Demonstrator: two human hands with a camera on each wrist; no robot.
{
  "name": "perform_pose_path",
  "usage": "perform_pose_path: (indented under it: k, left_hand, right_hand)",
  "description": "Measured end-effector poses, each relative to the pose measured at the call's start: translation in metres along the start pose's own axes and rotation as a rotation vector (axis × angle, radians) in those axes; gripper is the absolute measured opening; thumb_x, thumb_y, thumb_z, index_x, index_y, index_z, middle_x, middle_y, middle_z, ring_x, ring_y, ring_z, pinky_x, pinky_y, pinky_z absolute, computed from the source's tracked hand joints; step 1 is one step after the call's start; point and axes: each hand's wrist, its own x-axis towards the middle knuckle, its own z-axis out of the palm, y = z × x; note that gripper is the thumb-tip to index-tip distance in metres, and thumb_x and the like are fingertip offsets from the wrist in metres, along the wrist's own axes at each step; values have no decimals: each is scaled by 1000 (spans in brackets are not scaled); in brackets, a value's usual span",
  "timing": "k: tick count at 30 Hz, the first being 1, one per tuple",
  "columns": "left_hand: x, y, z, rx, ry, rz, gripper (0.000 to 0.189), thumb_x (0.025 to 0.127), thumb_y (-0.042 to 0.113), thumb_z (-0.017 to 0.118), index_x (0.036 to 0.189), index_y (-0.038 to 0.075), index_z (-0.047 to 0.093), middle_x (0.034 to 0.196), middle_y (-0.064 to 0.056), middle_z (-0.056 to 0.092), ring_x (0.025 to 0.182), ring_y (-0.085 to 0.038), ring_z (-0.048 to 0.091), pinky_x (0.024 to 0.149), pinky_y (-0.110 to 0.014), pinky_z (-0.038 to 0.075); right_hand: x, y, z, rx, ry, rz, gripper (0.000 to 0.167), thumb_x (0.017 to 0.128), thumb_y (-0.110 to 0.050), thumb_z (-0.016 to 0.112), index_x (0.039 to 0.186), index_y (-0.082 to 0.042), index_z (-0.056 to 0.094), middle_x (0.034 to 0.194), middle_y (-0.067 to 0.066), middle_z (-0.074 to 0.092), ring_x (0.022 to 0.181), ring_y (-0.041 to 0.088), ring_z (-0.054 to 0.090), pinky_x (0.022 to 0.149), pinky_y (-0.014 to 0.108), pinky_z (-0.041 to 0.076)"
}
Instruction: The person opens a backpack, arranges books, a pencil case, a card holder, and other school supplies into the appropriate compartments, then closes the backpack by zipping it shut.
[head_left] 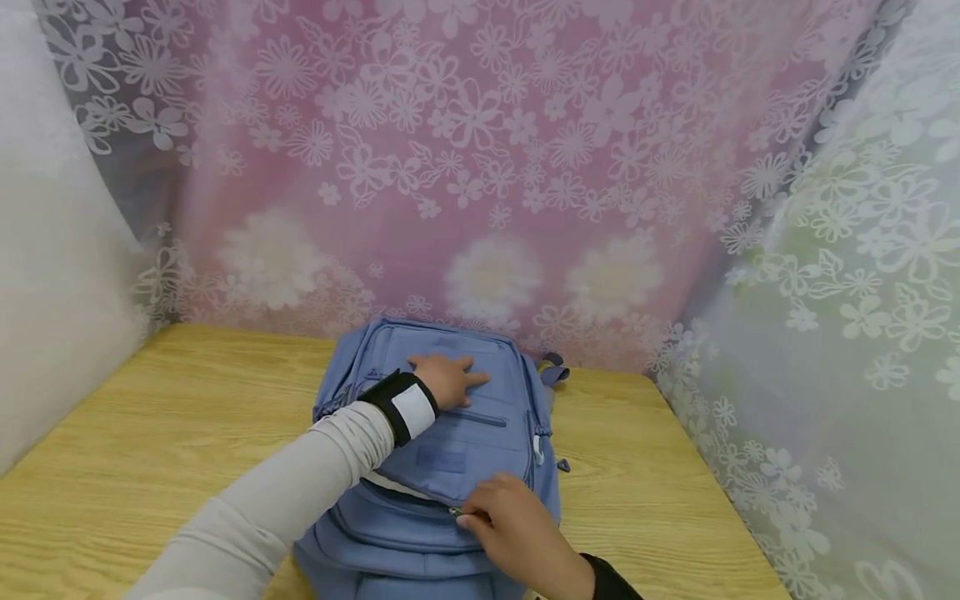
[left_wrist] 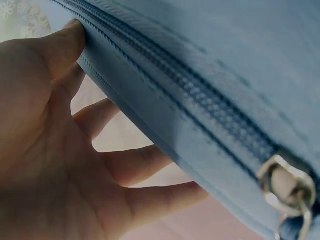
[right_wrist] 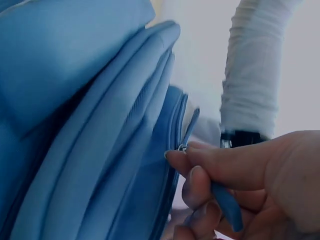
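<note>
A blue backpack (head_left: 487,454) lies front side up on the wooden table. My left hand (head_left: 446,381) rests on its upper front panel, fingers spread apart. In the left wrist view, the left hand's straight fingers (left_wrist: 145,162) touch the fabric beside a zipper that has a metal slider (left_wrist: 287,185). Lower down, my right hand (head_left: 517,527) pinches a zipper pull (right_wrist: 227,207) between thumb and fingers. To the left of that pull the zipper is parted, and a pale strip (head_left: 405,487) shows in the gap. What lies inside the pocket is hidden.
The wooden table (head_left: 202,417) extends to both sides of the backpack. A strap (head_left: 553,371) sticks out at its upper right. Flower-patterned curtains (head_left: 480,167) hang behind and along both sides of the table.
</note>
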Motion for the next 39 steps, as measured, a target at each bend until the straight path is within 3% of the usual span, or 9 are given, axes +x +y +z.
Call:
perform_pose_path:
  k: [5,9,12,17,22,27,30,33,39]
  left_hand:
    - [3,-7,0,-64,-41,22,54,95,40,49,144,40,30,155,5,24,128,-40,44,98,-65,36]
    - [-4,-22,1,-182,-57,149,48,97,36,47,143,30,37,155,-2,26,137,-36,33,107,-57,31]
    - [-30,-30,2,-219,46,290,38,97,31,49,133,19,53,141,-9,47,127,-30,46,104,-45,39]
    - [-87,-21,14,-341,184,439,26,90,24,62,114,15,67,81,3,63,69,-8,56,63,-23,48]
    - [-116,-1,37,-493,123,471,30,86,25,67,116,24,64,60,14,49,49,1,42,49,-16,39]
    - [-115,14,57,-541,114,442,4,86,25,66,88,24,63,55,12,42,47,-1,38,46,-16,33]
    - [-113,19,66,-579,119,429,13,88,19,64,76,21,60,54,10,39,47,-1,35,47,-16,31]
    - [-115,19,70,-630,137,424,9,88,14,63,81,20,65,58,11,43,51,1,39,53,-14,36]
    - [-127,14,69,-746,166,408,14,86,28,66,78,22,57,64,12,47,54,2,43,53,-16,40]
  right_hand:
    - [10,-6,5,52,-39,32,10,87,-25,63,82,-21,70,69,-14,53,66,-1,41,65,19,38]
    - [5,0,0,92,-58,82,9,88,-25,62,87,-21,70,76,-14,58,69,-2,45,64,19,41]
    - [-1,4,-4,120,-68,106,9,89,-24,62,93,-21,69,85,-11,62,72,-2,47,65,20,44]
    - [-14,7,-7,161,-10,130,10,90,-23,61,97,-19,67,87,-9,61,70,-3,47,63,20,44]
    - [-18,-1,-7,159,80,75,14,90,-25,60,101,-18,65,81,-10,58,70,-3,50,65,20,47]
    - [-17,-12,-7,144,95,6,19,92,-31,58,105,-18,63,82,-9,59,71,-4,52,65,18,48]
    - [-18,-10,-8,170,74,22,25,94,-36,54,108,-18,60,82,-11,60,71,-5,52,66,18,49]
    - [-18,2,-8,68,147,-20,25,92,-35,56,109,-17,61,86,-11,62,75,-2,55,68,19,49]
    - [-3,32,2,-460,226,-255,40,78,-37,73,111,-18,61,112,-2,59,103,13,55,92,29,46]
